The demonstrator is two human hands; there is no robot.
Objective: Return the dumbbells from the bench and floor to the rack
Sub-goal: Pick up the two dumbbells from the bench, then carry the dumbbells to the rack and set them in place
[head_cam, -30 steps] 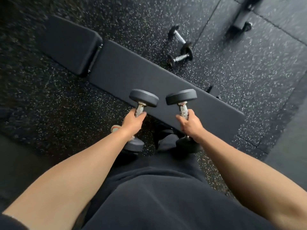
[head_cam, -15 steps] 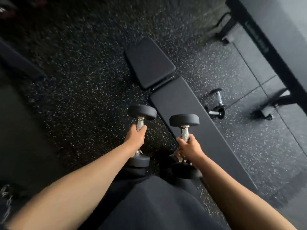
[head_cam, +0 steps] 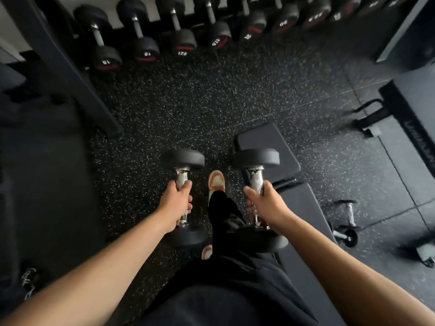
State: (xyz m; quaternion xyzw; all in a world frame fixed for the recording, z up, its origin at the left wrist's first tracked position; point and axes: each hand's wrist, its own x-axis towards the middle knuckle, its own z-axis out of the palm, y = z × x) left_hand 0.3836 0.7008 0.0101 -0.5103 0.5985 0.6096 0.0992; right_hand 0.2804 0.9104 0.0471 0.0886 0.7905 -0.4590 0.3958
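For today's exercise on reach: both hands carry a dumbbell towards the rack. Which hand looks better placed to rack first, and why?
Probably the left hand. Its dumbbell has open floor ahead up to the rack. The right hand and its dumbbell hang over the bench. The margin is small.

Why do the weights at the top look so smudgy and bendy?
In the head view, the racked dumbbells blur because the head is moving, and the wide lens curves the edges; the dumbbell in the left hand near the middle looks sharper, its chrome handle glinting.
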